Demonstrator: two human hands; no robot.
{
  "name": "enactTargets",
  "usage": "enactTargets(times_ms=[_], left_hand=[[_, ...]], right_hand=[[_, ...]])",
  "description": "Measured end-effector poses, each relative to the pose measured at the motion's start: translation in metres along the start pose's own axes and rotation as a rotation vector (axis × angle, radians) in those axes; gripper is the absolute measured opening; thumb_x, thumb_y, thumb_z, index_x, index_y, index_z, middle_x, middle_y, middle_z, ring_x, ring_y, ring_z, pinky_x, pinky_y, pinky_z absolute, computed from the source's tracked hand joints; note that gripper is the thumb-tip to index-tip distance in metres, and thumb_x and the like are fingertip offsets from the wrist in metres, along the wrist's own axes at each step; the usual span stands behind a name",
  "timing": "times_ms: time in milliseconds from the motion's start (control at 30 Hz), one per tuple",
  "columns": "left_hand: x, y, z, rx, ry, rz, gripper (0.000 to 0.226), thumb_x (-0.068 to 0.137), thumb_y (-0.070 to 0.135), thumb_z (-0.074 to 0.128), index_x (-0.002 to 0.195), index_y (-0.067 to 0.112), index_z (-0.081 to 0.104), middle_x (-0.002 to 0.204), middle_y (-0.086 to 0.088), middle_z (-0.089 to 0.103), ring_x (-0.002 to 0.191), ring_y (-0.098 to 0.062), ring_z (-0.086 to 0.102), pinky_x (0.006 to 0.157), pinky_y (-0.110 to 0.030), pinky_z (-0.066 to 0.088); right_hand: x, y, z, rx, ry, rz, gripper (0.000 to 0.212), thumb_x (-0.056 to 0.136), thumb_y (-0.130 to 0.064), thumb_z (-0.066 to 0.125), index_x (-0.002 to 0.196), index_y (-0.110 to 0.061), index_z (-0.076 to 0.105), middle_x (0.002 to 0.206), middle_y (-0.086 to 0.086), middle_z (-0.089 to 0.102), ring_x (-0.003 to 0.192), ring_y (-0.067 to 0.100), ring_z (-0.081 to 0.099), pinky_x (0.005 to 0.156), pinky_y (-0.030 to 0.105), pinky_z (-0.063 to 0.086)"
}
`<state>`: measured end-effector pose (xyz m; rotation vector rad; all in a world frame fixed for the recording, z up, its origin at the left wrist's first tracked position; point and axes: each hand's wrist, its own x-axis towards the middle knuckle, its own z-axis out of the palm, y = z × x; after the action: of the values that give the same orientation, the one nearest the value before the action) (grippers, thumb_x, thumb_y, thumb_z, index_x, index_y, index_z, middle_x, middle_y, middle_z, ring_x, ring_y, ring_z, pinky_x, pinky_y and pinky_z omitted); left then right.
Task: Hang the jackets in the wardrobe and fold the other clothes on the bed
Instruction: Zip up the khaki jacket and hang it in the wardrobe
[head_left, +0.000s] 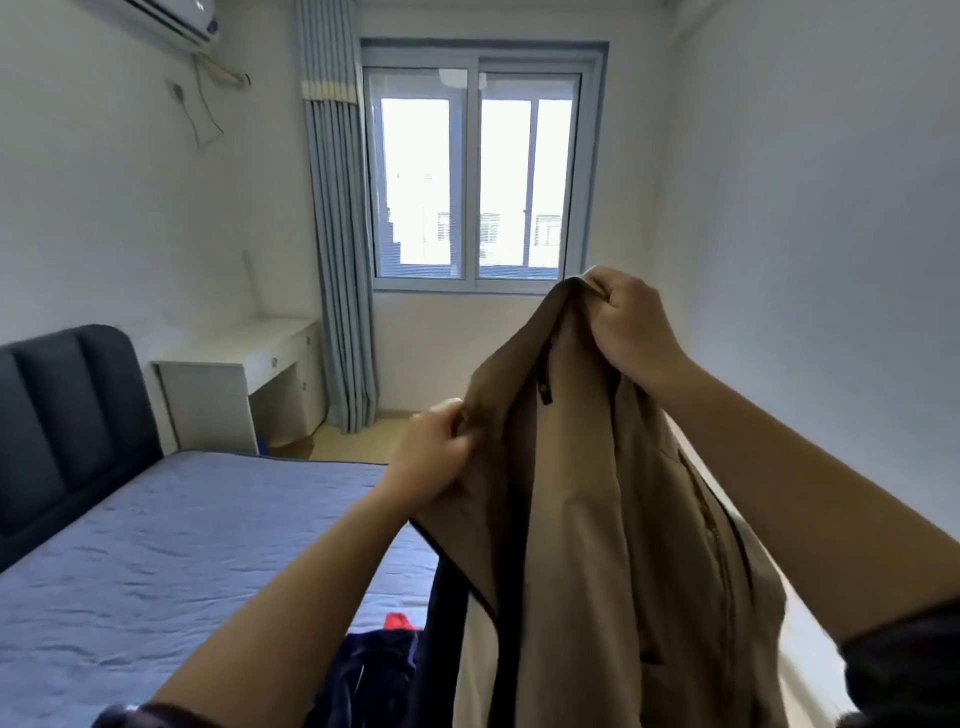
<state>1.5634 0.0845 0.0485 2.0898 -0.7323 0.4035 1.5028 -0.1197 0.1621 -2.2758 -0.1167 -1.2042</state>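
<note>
A tan jacket (597, 509) hangs at lower center-right of the frame, held up by 2 hands: the right hand (631, 322) clenches its top edge, the left hand (441, 457) grips its side edge lower down. Dark clothes (374, 670) lie on the blue bed (182, 545) at lower left.

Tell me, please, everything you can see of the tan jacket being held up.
The tan jacket looks like thin woven cloth, with dark edging along its front and a dark zip pull near the collar. It hangs open in the air by the near end of the bed, its bottom out of view. The left hand grips one top edge; the right hand grips the other, higher up.
</note>
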Motion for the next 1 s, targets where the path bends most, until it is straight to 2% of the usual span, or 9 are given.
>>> enactTargets(times_ms=[100,167,233,333,467,600,733,867,1000], left_hand=[[0.023,-0.004,-0.030,-0.154,0.240,-0.176,0.009,0.084,-0.001,0.054,0.075,0.001,0.057,0.069,-0.014,0.057,0.070,-0.022,0.052,0.062,-0.032,0.038],[0.040,0.007,-0.056,-0.389,0.314,-0.291,0.015,0.085,-0.002,0.049,0.075,0.004,0.057,0.073,-0.015,0.054,0.072,-0.021,0.050,0.066,-0.031,0.041],[0.059,0.028,-0.071,-0.484,0.368,-0.303,0.025,0.086,0.001,0.046,0.068,0.017,0.054,0.068,-0.005,0.052,0.067,-0.017,0.050,0.062,-0.027,0.044],[0.078,0.058,-0.083,-0.470,0.404,-0.213,0.029,0.083,0.001,0.046,0.064,0.022,0.054,0.061,0.002,0.050,0.059,-0.009,0.049,0.054,-0.017,0.045],[0.084,0.045,-0.099,-0.297,0.379,-0.213,0.029,0.081,0.001,0.047,0.059,0.019,0.052,0.059,0.000,0.047,0.058,-0.011,0.044,0.047,-0.018,0.038],[0.081,0.030,-0.109,-0.122,0.245,-0.413,0.012,0.087,0.017,0.054,0.077,0.019,0.058,0.072,-0.001,0.052,0.075,-0.019,0.050,0.063,-0.029,0.040],[0.072,0.038,-0.116,-0.558,0.090,-0.617,0.024,0.096,0.019,0.042,0.076,0.012,0.053,0.069,-0.005,0.053,0.061,-0.017,0.052,0.053,-0.023,0.047],[0.057,0.060,-0.125,-1.011,0.099,-0.478,0.035,0.099,0.016,0.025,0.082,0.012,0.055,0.053,-0.001,0.063,0.048,-0.012,0.063,0.046,-0.020,0.052],[0.051,0.087,-0.141,-1.066,0.103,-0.253,0.034,0.097,0.016,0.028,0.105,0.009,0.060,0.081,-0.006,0.074,0.072,-0.017,0.072,0.057,-0.022,0.055]], right_hand=[[-0.010,0.028,-0.018,-0.274,-0.139,-0.168,0.012,0.095,-0.017,0.050,0.085,-0.011,0.054,0.067,0.004,0.055,0.061,0.025,0.053,0.051,0.024,0.036],[-0.024,0.044,-0.024,-0.395,-0.382,-0.284,0.018,0.093,-0.031,0.057,0.087,-0.015,0.051,0.062,-0.003,0.048,0.053,0.016,0.049,0.049,0.018,0.032],[-0.039,0.054,-0.017,-0.409,-0.646,-0.277,0.027,0.089,-0.042,0.061,0.096,-0.016,0.056,0.068,-0.006,0.053,0.058,0.011,0.051,0.055,0.023,0.042],[-0.053,0.076,-0.002,-0.539,-0.837,-0.114,0.026,0.090,-0.032,0.060,0.104,-0.011,0.064,0.093,0.006,0.067,0.086,0.023,0.063,0.075,0.032,0.049],[-0.053,0.103,-0.018,-0.658,-0.639,0.350,0.018,0.089,-0.028,0.051,0.090,-0.016,0.065,0.103,0.011,0.066,0.090,0.030,0.060,0.071,0.030,0.042],[-0.027,0.092,-0.034,-0.268,-0.325,0.581,0.020,0.089,-0.015,0.048,0.089,-0.009,0.068,0.095,0.015,0.066,0.086,0.030,0.058,0.070,0.031,0.041],[-0.006,0.053,-0.032,0.530,-0.145,0.834,0.024,0.096,-0.005,0.039,0.079,-0.004,0.055,0.057,0.009,0.060,0.047,0.019,0.060,0.044,0.021,0.045],[0.006,0.011,-0.035,0.935,-0.167,0.631,0.041,0.099,-0.005,0.029,0.071,-0.006,0.058,0.048,0.001,0.062,0.047,0.015,0.062,0.042,0.019,0.048],[0.019,-0.019,-0.051,1.093,-0.197,0.397,0.055,0.101,-0.010,0.033,0.064,-0.010,0.074,0.064,-0.001,0.071,0.062,0.011,0.070,0.054,0.022,0.055]])
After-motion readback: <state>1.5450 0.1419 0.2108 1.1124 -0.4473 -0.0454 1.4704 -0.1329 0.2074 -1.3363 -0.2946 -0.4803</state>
